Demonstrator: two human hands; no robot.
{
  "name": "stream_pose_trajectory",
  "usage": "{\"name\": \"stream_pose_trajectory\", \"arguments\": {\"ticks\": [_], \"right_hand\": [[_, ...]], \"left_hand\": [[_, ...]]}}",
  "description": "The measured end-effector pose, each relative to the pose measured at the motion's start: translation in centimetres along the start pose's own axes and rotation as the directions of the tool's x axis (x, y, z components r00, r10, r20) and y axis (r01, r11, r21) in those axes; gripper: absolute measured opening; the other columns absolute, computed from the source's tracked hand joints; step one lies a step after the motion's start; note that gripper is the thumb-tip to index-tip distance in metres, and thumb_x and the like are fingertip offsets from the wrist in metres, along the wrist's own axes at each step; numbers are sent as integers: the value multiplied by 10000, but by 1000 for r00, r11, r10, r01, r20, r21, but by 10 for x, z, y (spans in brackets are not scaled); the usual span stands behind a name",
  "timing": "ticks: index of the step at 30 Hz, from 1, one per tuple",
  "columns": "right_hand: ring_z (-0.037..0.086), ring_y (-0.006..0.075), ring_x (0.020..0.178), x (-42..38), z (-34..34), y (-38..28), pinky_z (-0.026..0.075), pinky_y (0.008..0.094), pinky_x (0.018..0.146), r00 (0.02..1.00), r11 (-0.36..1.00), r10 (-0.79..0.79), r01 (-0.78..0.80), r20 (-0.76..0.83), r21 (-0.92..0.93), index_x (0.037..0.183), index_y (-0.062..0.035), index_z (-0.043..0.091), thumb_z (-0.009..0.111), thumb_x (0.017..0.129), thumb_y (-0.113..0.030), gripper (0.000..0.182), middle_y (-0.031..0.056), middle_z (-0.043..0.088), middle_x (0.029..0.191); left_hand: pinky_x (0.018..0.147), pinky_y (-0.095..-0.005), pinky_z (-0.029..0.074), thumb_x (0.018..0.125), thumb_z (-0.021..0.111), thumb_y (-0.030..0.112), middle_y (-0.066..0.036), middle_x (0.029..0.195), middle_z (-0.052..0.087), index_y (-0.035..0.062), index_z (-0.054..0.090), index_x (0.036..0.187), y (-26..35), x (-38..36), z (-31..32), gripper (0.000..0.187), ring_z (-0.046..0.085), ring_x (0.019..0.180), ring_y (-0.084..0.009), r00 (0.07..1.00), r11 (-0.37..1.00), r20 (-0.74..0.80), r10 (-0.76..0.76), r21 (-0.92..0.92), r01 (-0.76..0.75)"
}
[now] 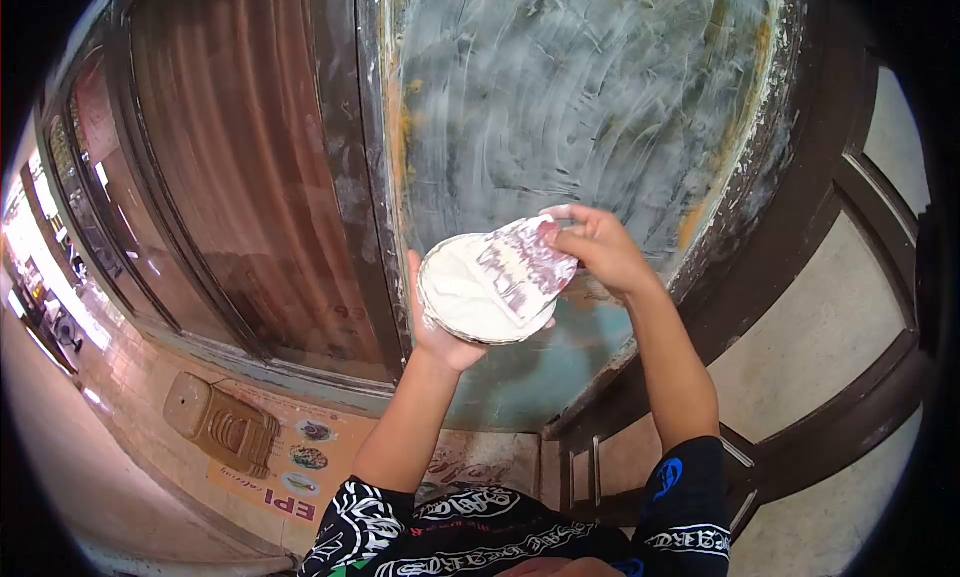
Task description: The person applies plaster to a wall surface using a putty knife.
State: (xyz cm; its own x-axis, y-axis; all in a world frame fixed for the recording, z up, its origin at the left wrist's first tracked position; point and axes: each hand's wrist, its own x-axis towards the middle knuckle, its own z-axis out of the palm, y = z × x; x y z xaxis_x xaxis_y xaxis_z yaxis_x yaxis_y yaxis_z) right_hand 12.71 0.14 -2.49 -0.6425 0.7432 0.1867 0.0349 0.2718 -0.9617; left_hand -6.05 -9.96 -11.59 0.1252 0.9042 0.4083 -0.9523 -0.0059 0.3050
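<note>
My left hand supports a round shallow bowl from below, its fingers wrapped around the side. White paste fills the bowl nearly to the rim. In my right hand is a flat spreader, pinched between thumb and fingers at its upper corner. White paste smears its reddish face, and its lower edge rests over the paste in the bowl. Behind both hands stands a grey-green panel, streaked with whitish swipes and orange-brown patches along its sides.
Left of the panel is a dark-framed window with reddish-brown curtains behind it. A brown plastic stool lies on the floor by a printed banner. Dark wooden framing with pale panels stands close on my right.
</note>
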Motion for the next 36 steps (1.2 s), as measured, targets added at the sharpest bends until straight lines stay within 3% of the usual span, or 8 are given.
{"name": "stream_pose_trajectory", "arguments": {"ticks": [4,13,23,24,29,31,33,36], "right_hand": [[689,100,847,2,0,-1,538,251,764,1000,990,-8,8,-4,142,1303,77,528,645,947,-66,401,89,737,987],[655,70,911,0,-28,-23,515,232,815,997,998,-69,69,-24,-3,1307,40,557,627,974,-119,375,34,704,1052],[440,-16,606,-24,-64,-67,319,179,554,990,968,-78,46,-121,-245,1083,-83,650,640,975,-197,158,-103,608,765],[591,47,755,-28,-73,-71,467,224,704,991,979,-42,16,-126,-202,1116,-1,624,618,993,-157,199,8,695,887],[570,45,764,-44,-132,-81,468,239,703,974,954,-138,82,-179,-290,1073,-7,632,611,992,-124,144,-5,672,883],[575,54,791,-46,-162,-73,470,260,693,942,842,-265,121,-208,-525,1046,15,620,603,995,-107,133,6,663,878],[615,148,760,-56,-174,-62,480,321,699,931,800,-280,92,-233,-593,1025,2,616,635,965,-121,139,65,673,847],[643,385,909,-67,-183,-29,501,461,782,925,333,-247,-200,-290,-921,1013,-69,643,681,871,-134,161,174,675,963]], "left_hand": [[1081,-697,355,906,265,815,-187,1545,401,64,368,1514,-1,-3,7,972,428,1380,-437,999,1000,-45,18,-15,-19],[1046,-782,306,885,267,837,-170,1572,361,78,337,1531,-8,8,0,1000,403,1390,-453,998,997,50,-46,-65,49],[1034,-823,249,850,354,841,-211,1603,281,134,270,1572,-56,60,0,1014,327,1408,-528,988,984,122,-99,-134,115],[1030,-823,255,855,347,840,-227,1591,296,99,295,1555,-63,64,3,1020,344,1395,-531,986,980,132,-99,-157,119],[1050,-791,280,883,328,820,-234,1555,352,54,340,1520,-94,80,-5,996,375,1371,-528,993,976,77,-95,-190,108],[1077,-747,302,892,327,812,-228,1530,390,60,373,1502,-101,81,-10,969,400,1360,-506,994,976,68,-89,-192,101],[1091,-713,320,900,326,804,-224,1509,420,65,398,1487,-108,84,-21,947,420,1352,-482,995,987,-85,-49,-154,35],[1075,-737,319,899,333,799,-215,1518,413,76,387,1498,-103,75,-38,940,413,1358,-482,967,917,255,-21,-379,120]]}}
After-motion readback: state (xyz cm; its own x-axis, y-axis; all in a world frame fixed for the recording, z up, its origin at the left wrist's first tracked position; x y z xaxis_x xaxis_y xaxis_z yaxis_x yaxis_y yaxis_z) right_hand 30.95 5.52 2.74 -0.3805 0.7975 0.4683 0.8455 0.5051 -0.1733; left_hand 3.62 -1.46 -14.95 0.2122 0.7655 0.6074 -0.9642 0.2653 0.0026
